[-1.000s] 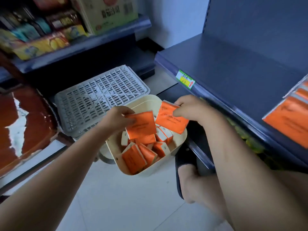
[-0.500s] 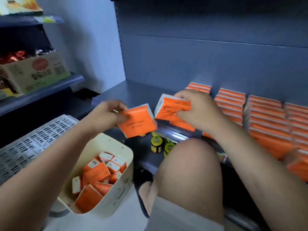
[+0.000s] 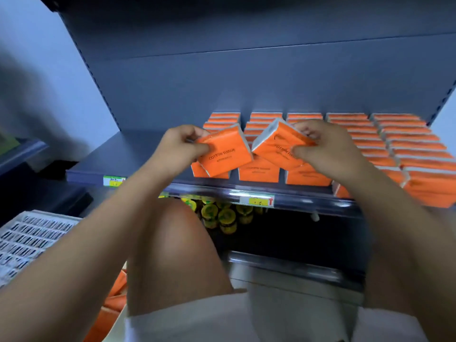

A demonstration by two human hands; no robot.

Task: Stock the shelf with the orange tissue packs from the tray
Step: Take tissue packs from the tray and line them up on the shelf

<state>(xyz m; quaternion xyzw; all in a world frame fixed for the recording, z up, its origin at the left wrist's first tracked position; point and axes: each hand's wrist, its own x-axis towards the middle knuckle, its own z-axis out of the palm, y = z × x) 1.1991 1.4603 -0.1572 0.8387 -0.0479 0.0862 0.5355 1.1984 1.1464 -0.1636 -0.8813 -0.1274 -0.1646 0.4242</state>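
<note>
**Two orange packs held above the shelf**

The person crouches before the dark blue shelf [image 3: 128,154]. The left hand [image 3: 180,146] pinches an orange tissue pack [image 3: 227,151] by its left end, thumb on the printed face. The right hand [image 3: 323,149] grips a second pack [image 3: 276,146], fingers curled round its right end. Both packs are tilted, just above the front of the rows of packs [image 3: 394,144] that stand on the shelf. Their lower corners come very near; I cannot tell if they touch. Some loose packs [image 3: 116,299] lie low at the left, beside the raised knee [image 3: 172,243]. Jars [image 3: 222,215] with yellow lids stand on the level below.
</note>
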